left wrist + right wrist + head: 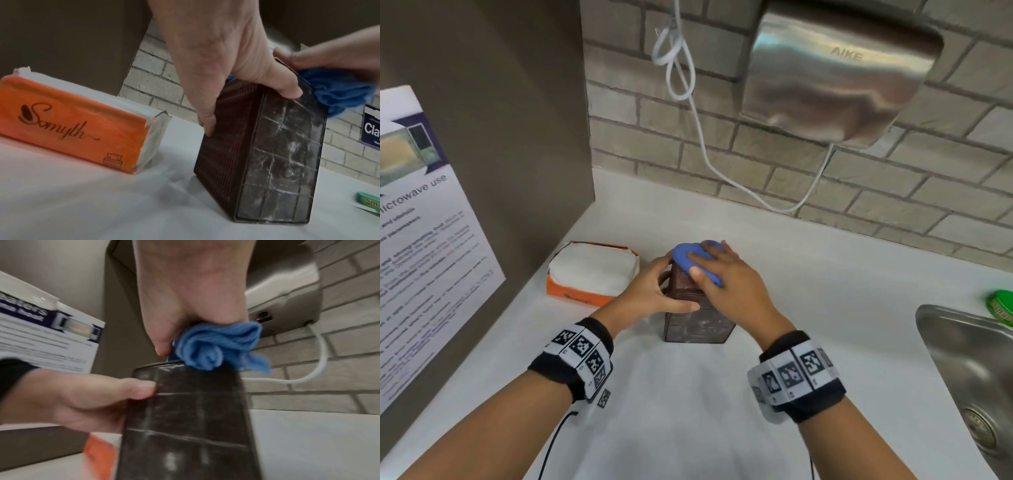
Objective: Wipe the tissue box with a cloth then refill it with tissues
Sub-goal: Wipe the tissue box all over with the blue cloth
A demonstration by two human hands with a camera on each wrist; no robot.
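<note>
A dark brown tissue box (695,325) (273,159) (191,418) stands on end on the white counter (688,411), its gridded underside facing me. My left hand (657,291) (236,91) grips its upper left side, thumb across the near face. My right hand (722,274) (185,331) holds a bunched blue cloth (691,258) (339,95) (213,345) against the box's top end. An orange pack of white tissues (592,270) (72,120) lies on the counter just left of the box.
A steel hand dryer (835,75) hangs on the brick wall above, its white cable (705,150) drooping toward the counter. A steel sink (969,373) sits at the right with a green-lidded item (1001,305) behind it. A brown panel with a microwave notice (421,257) closes off the left.
</note>
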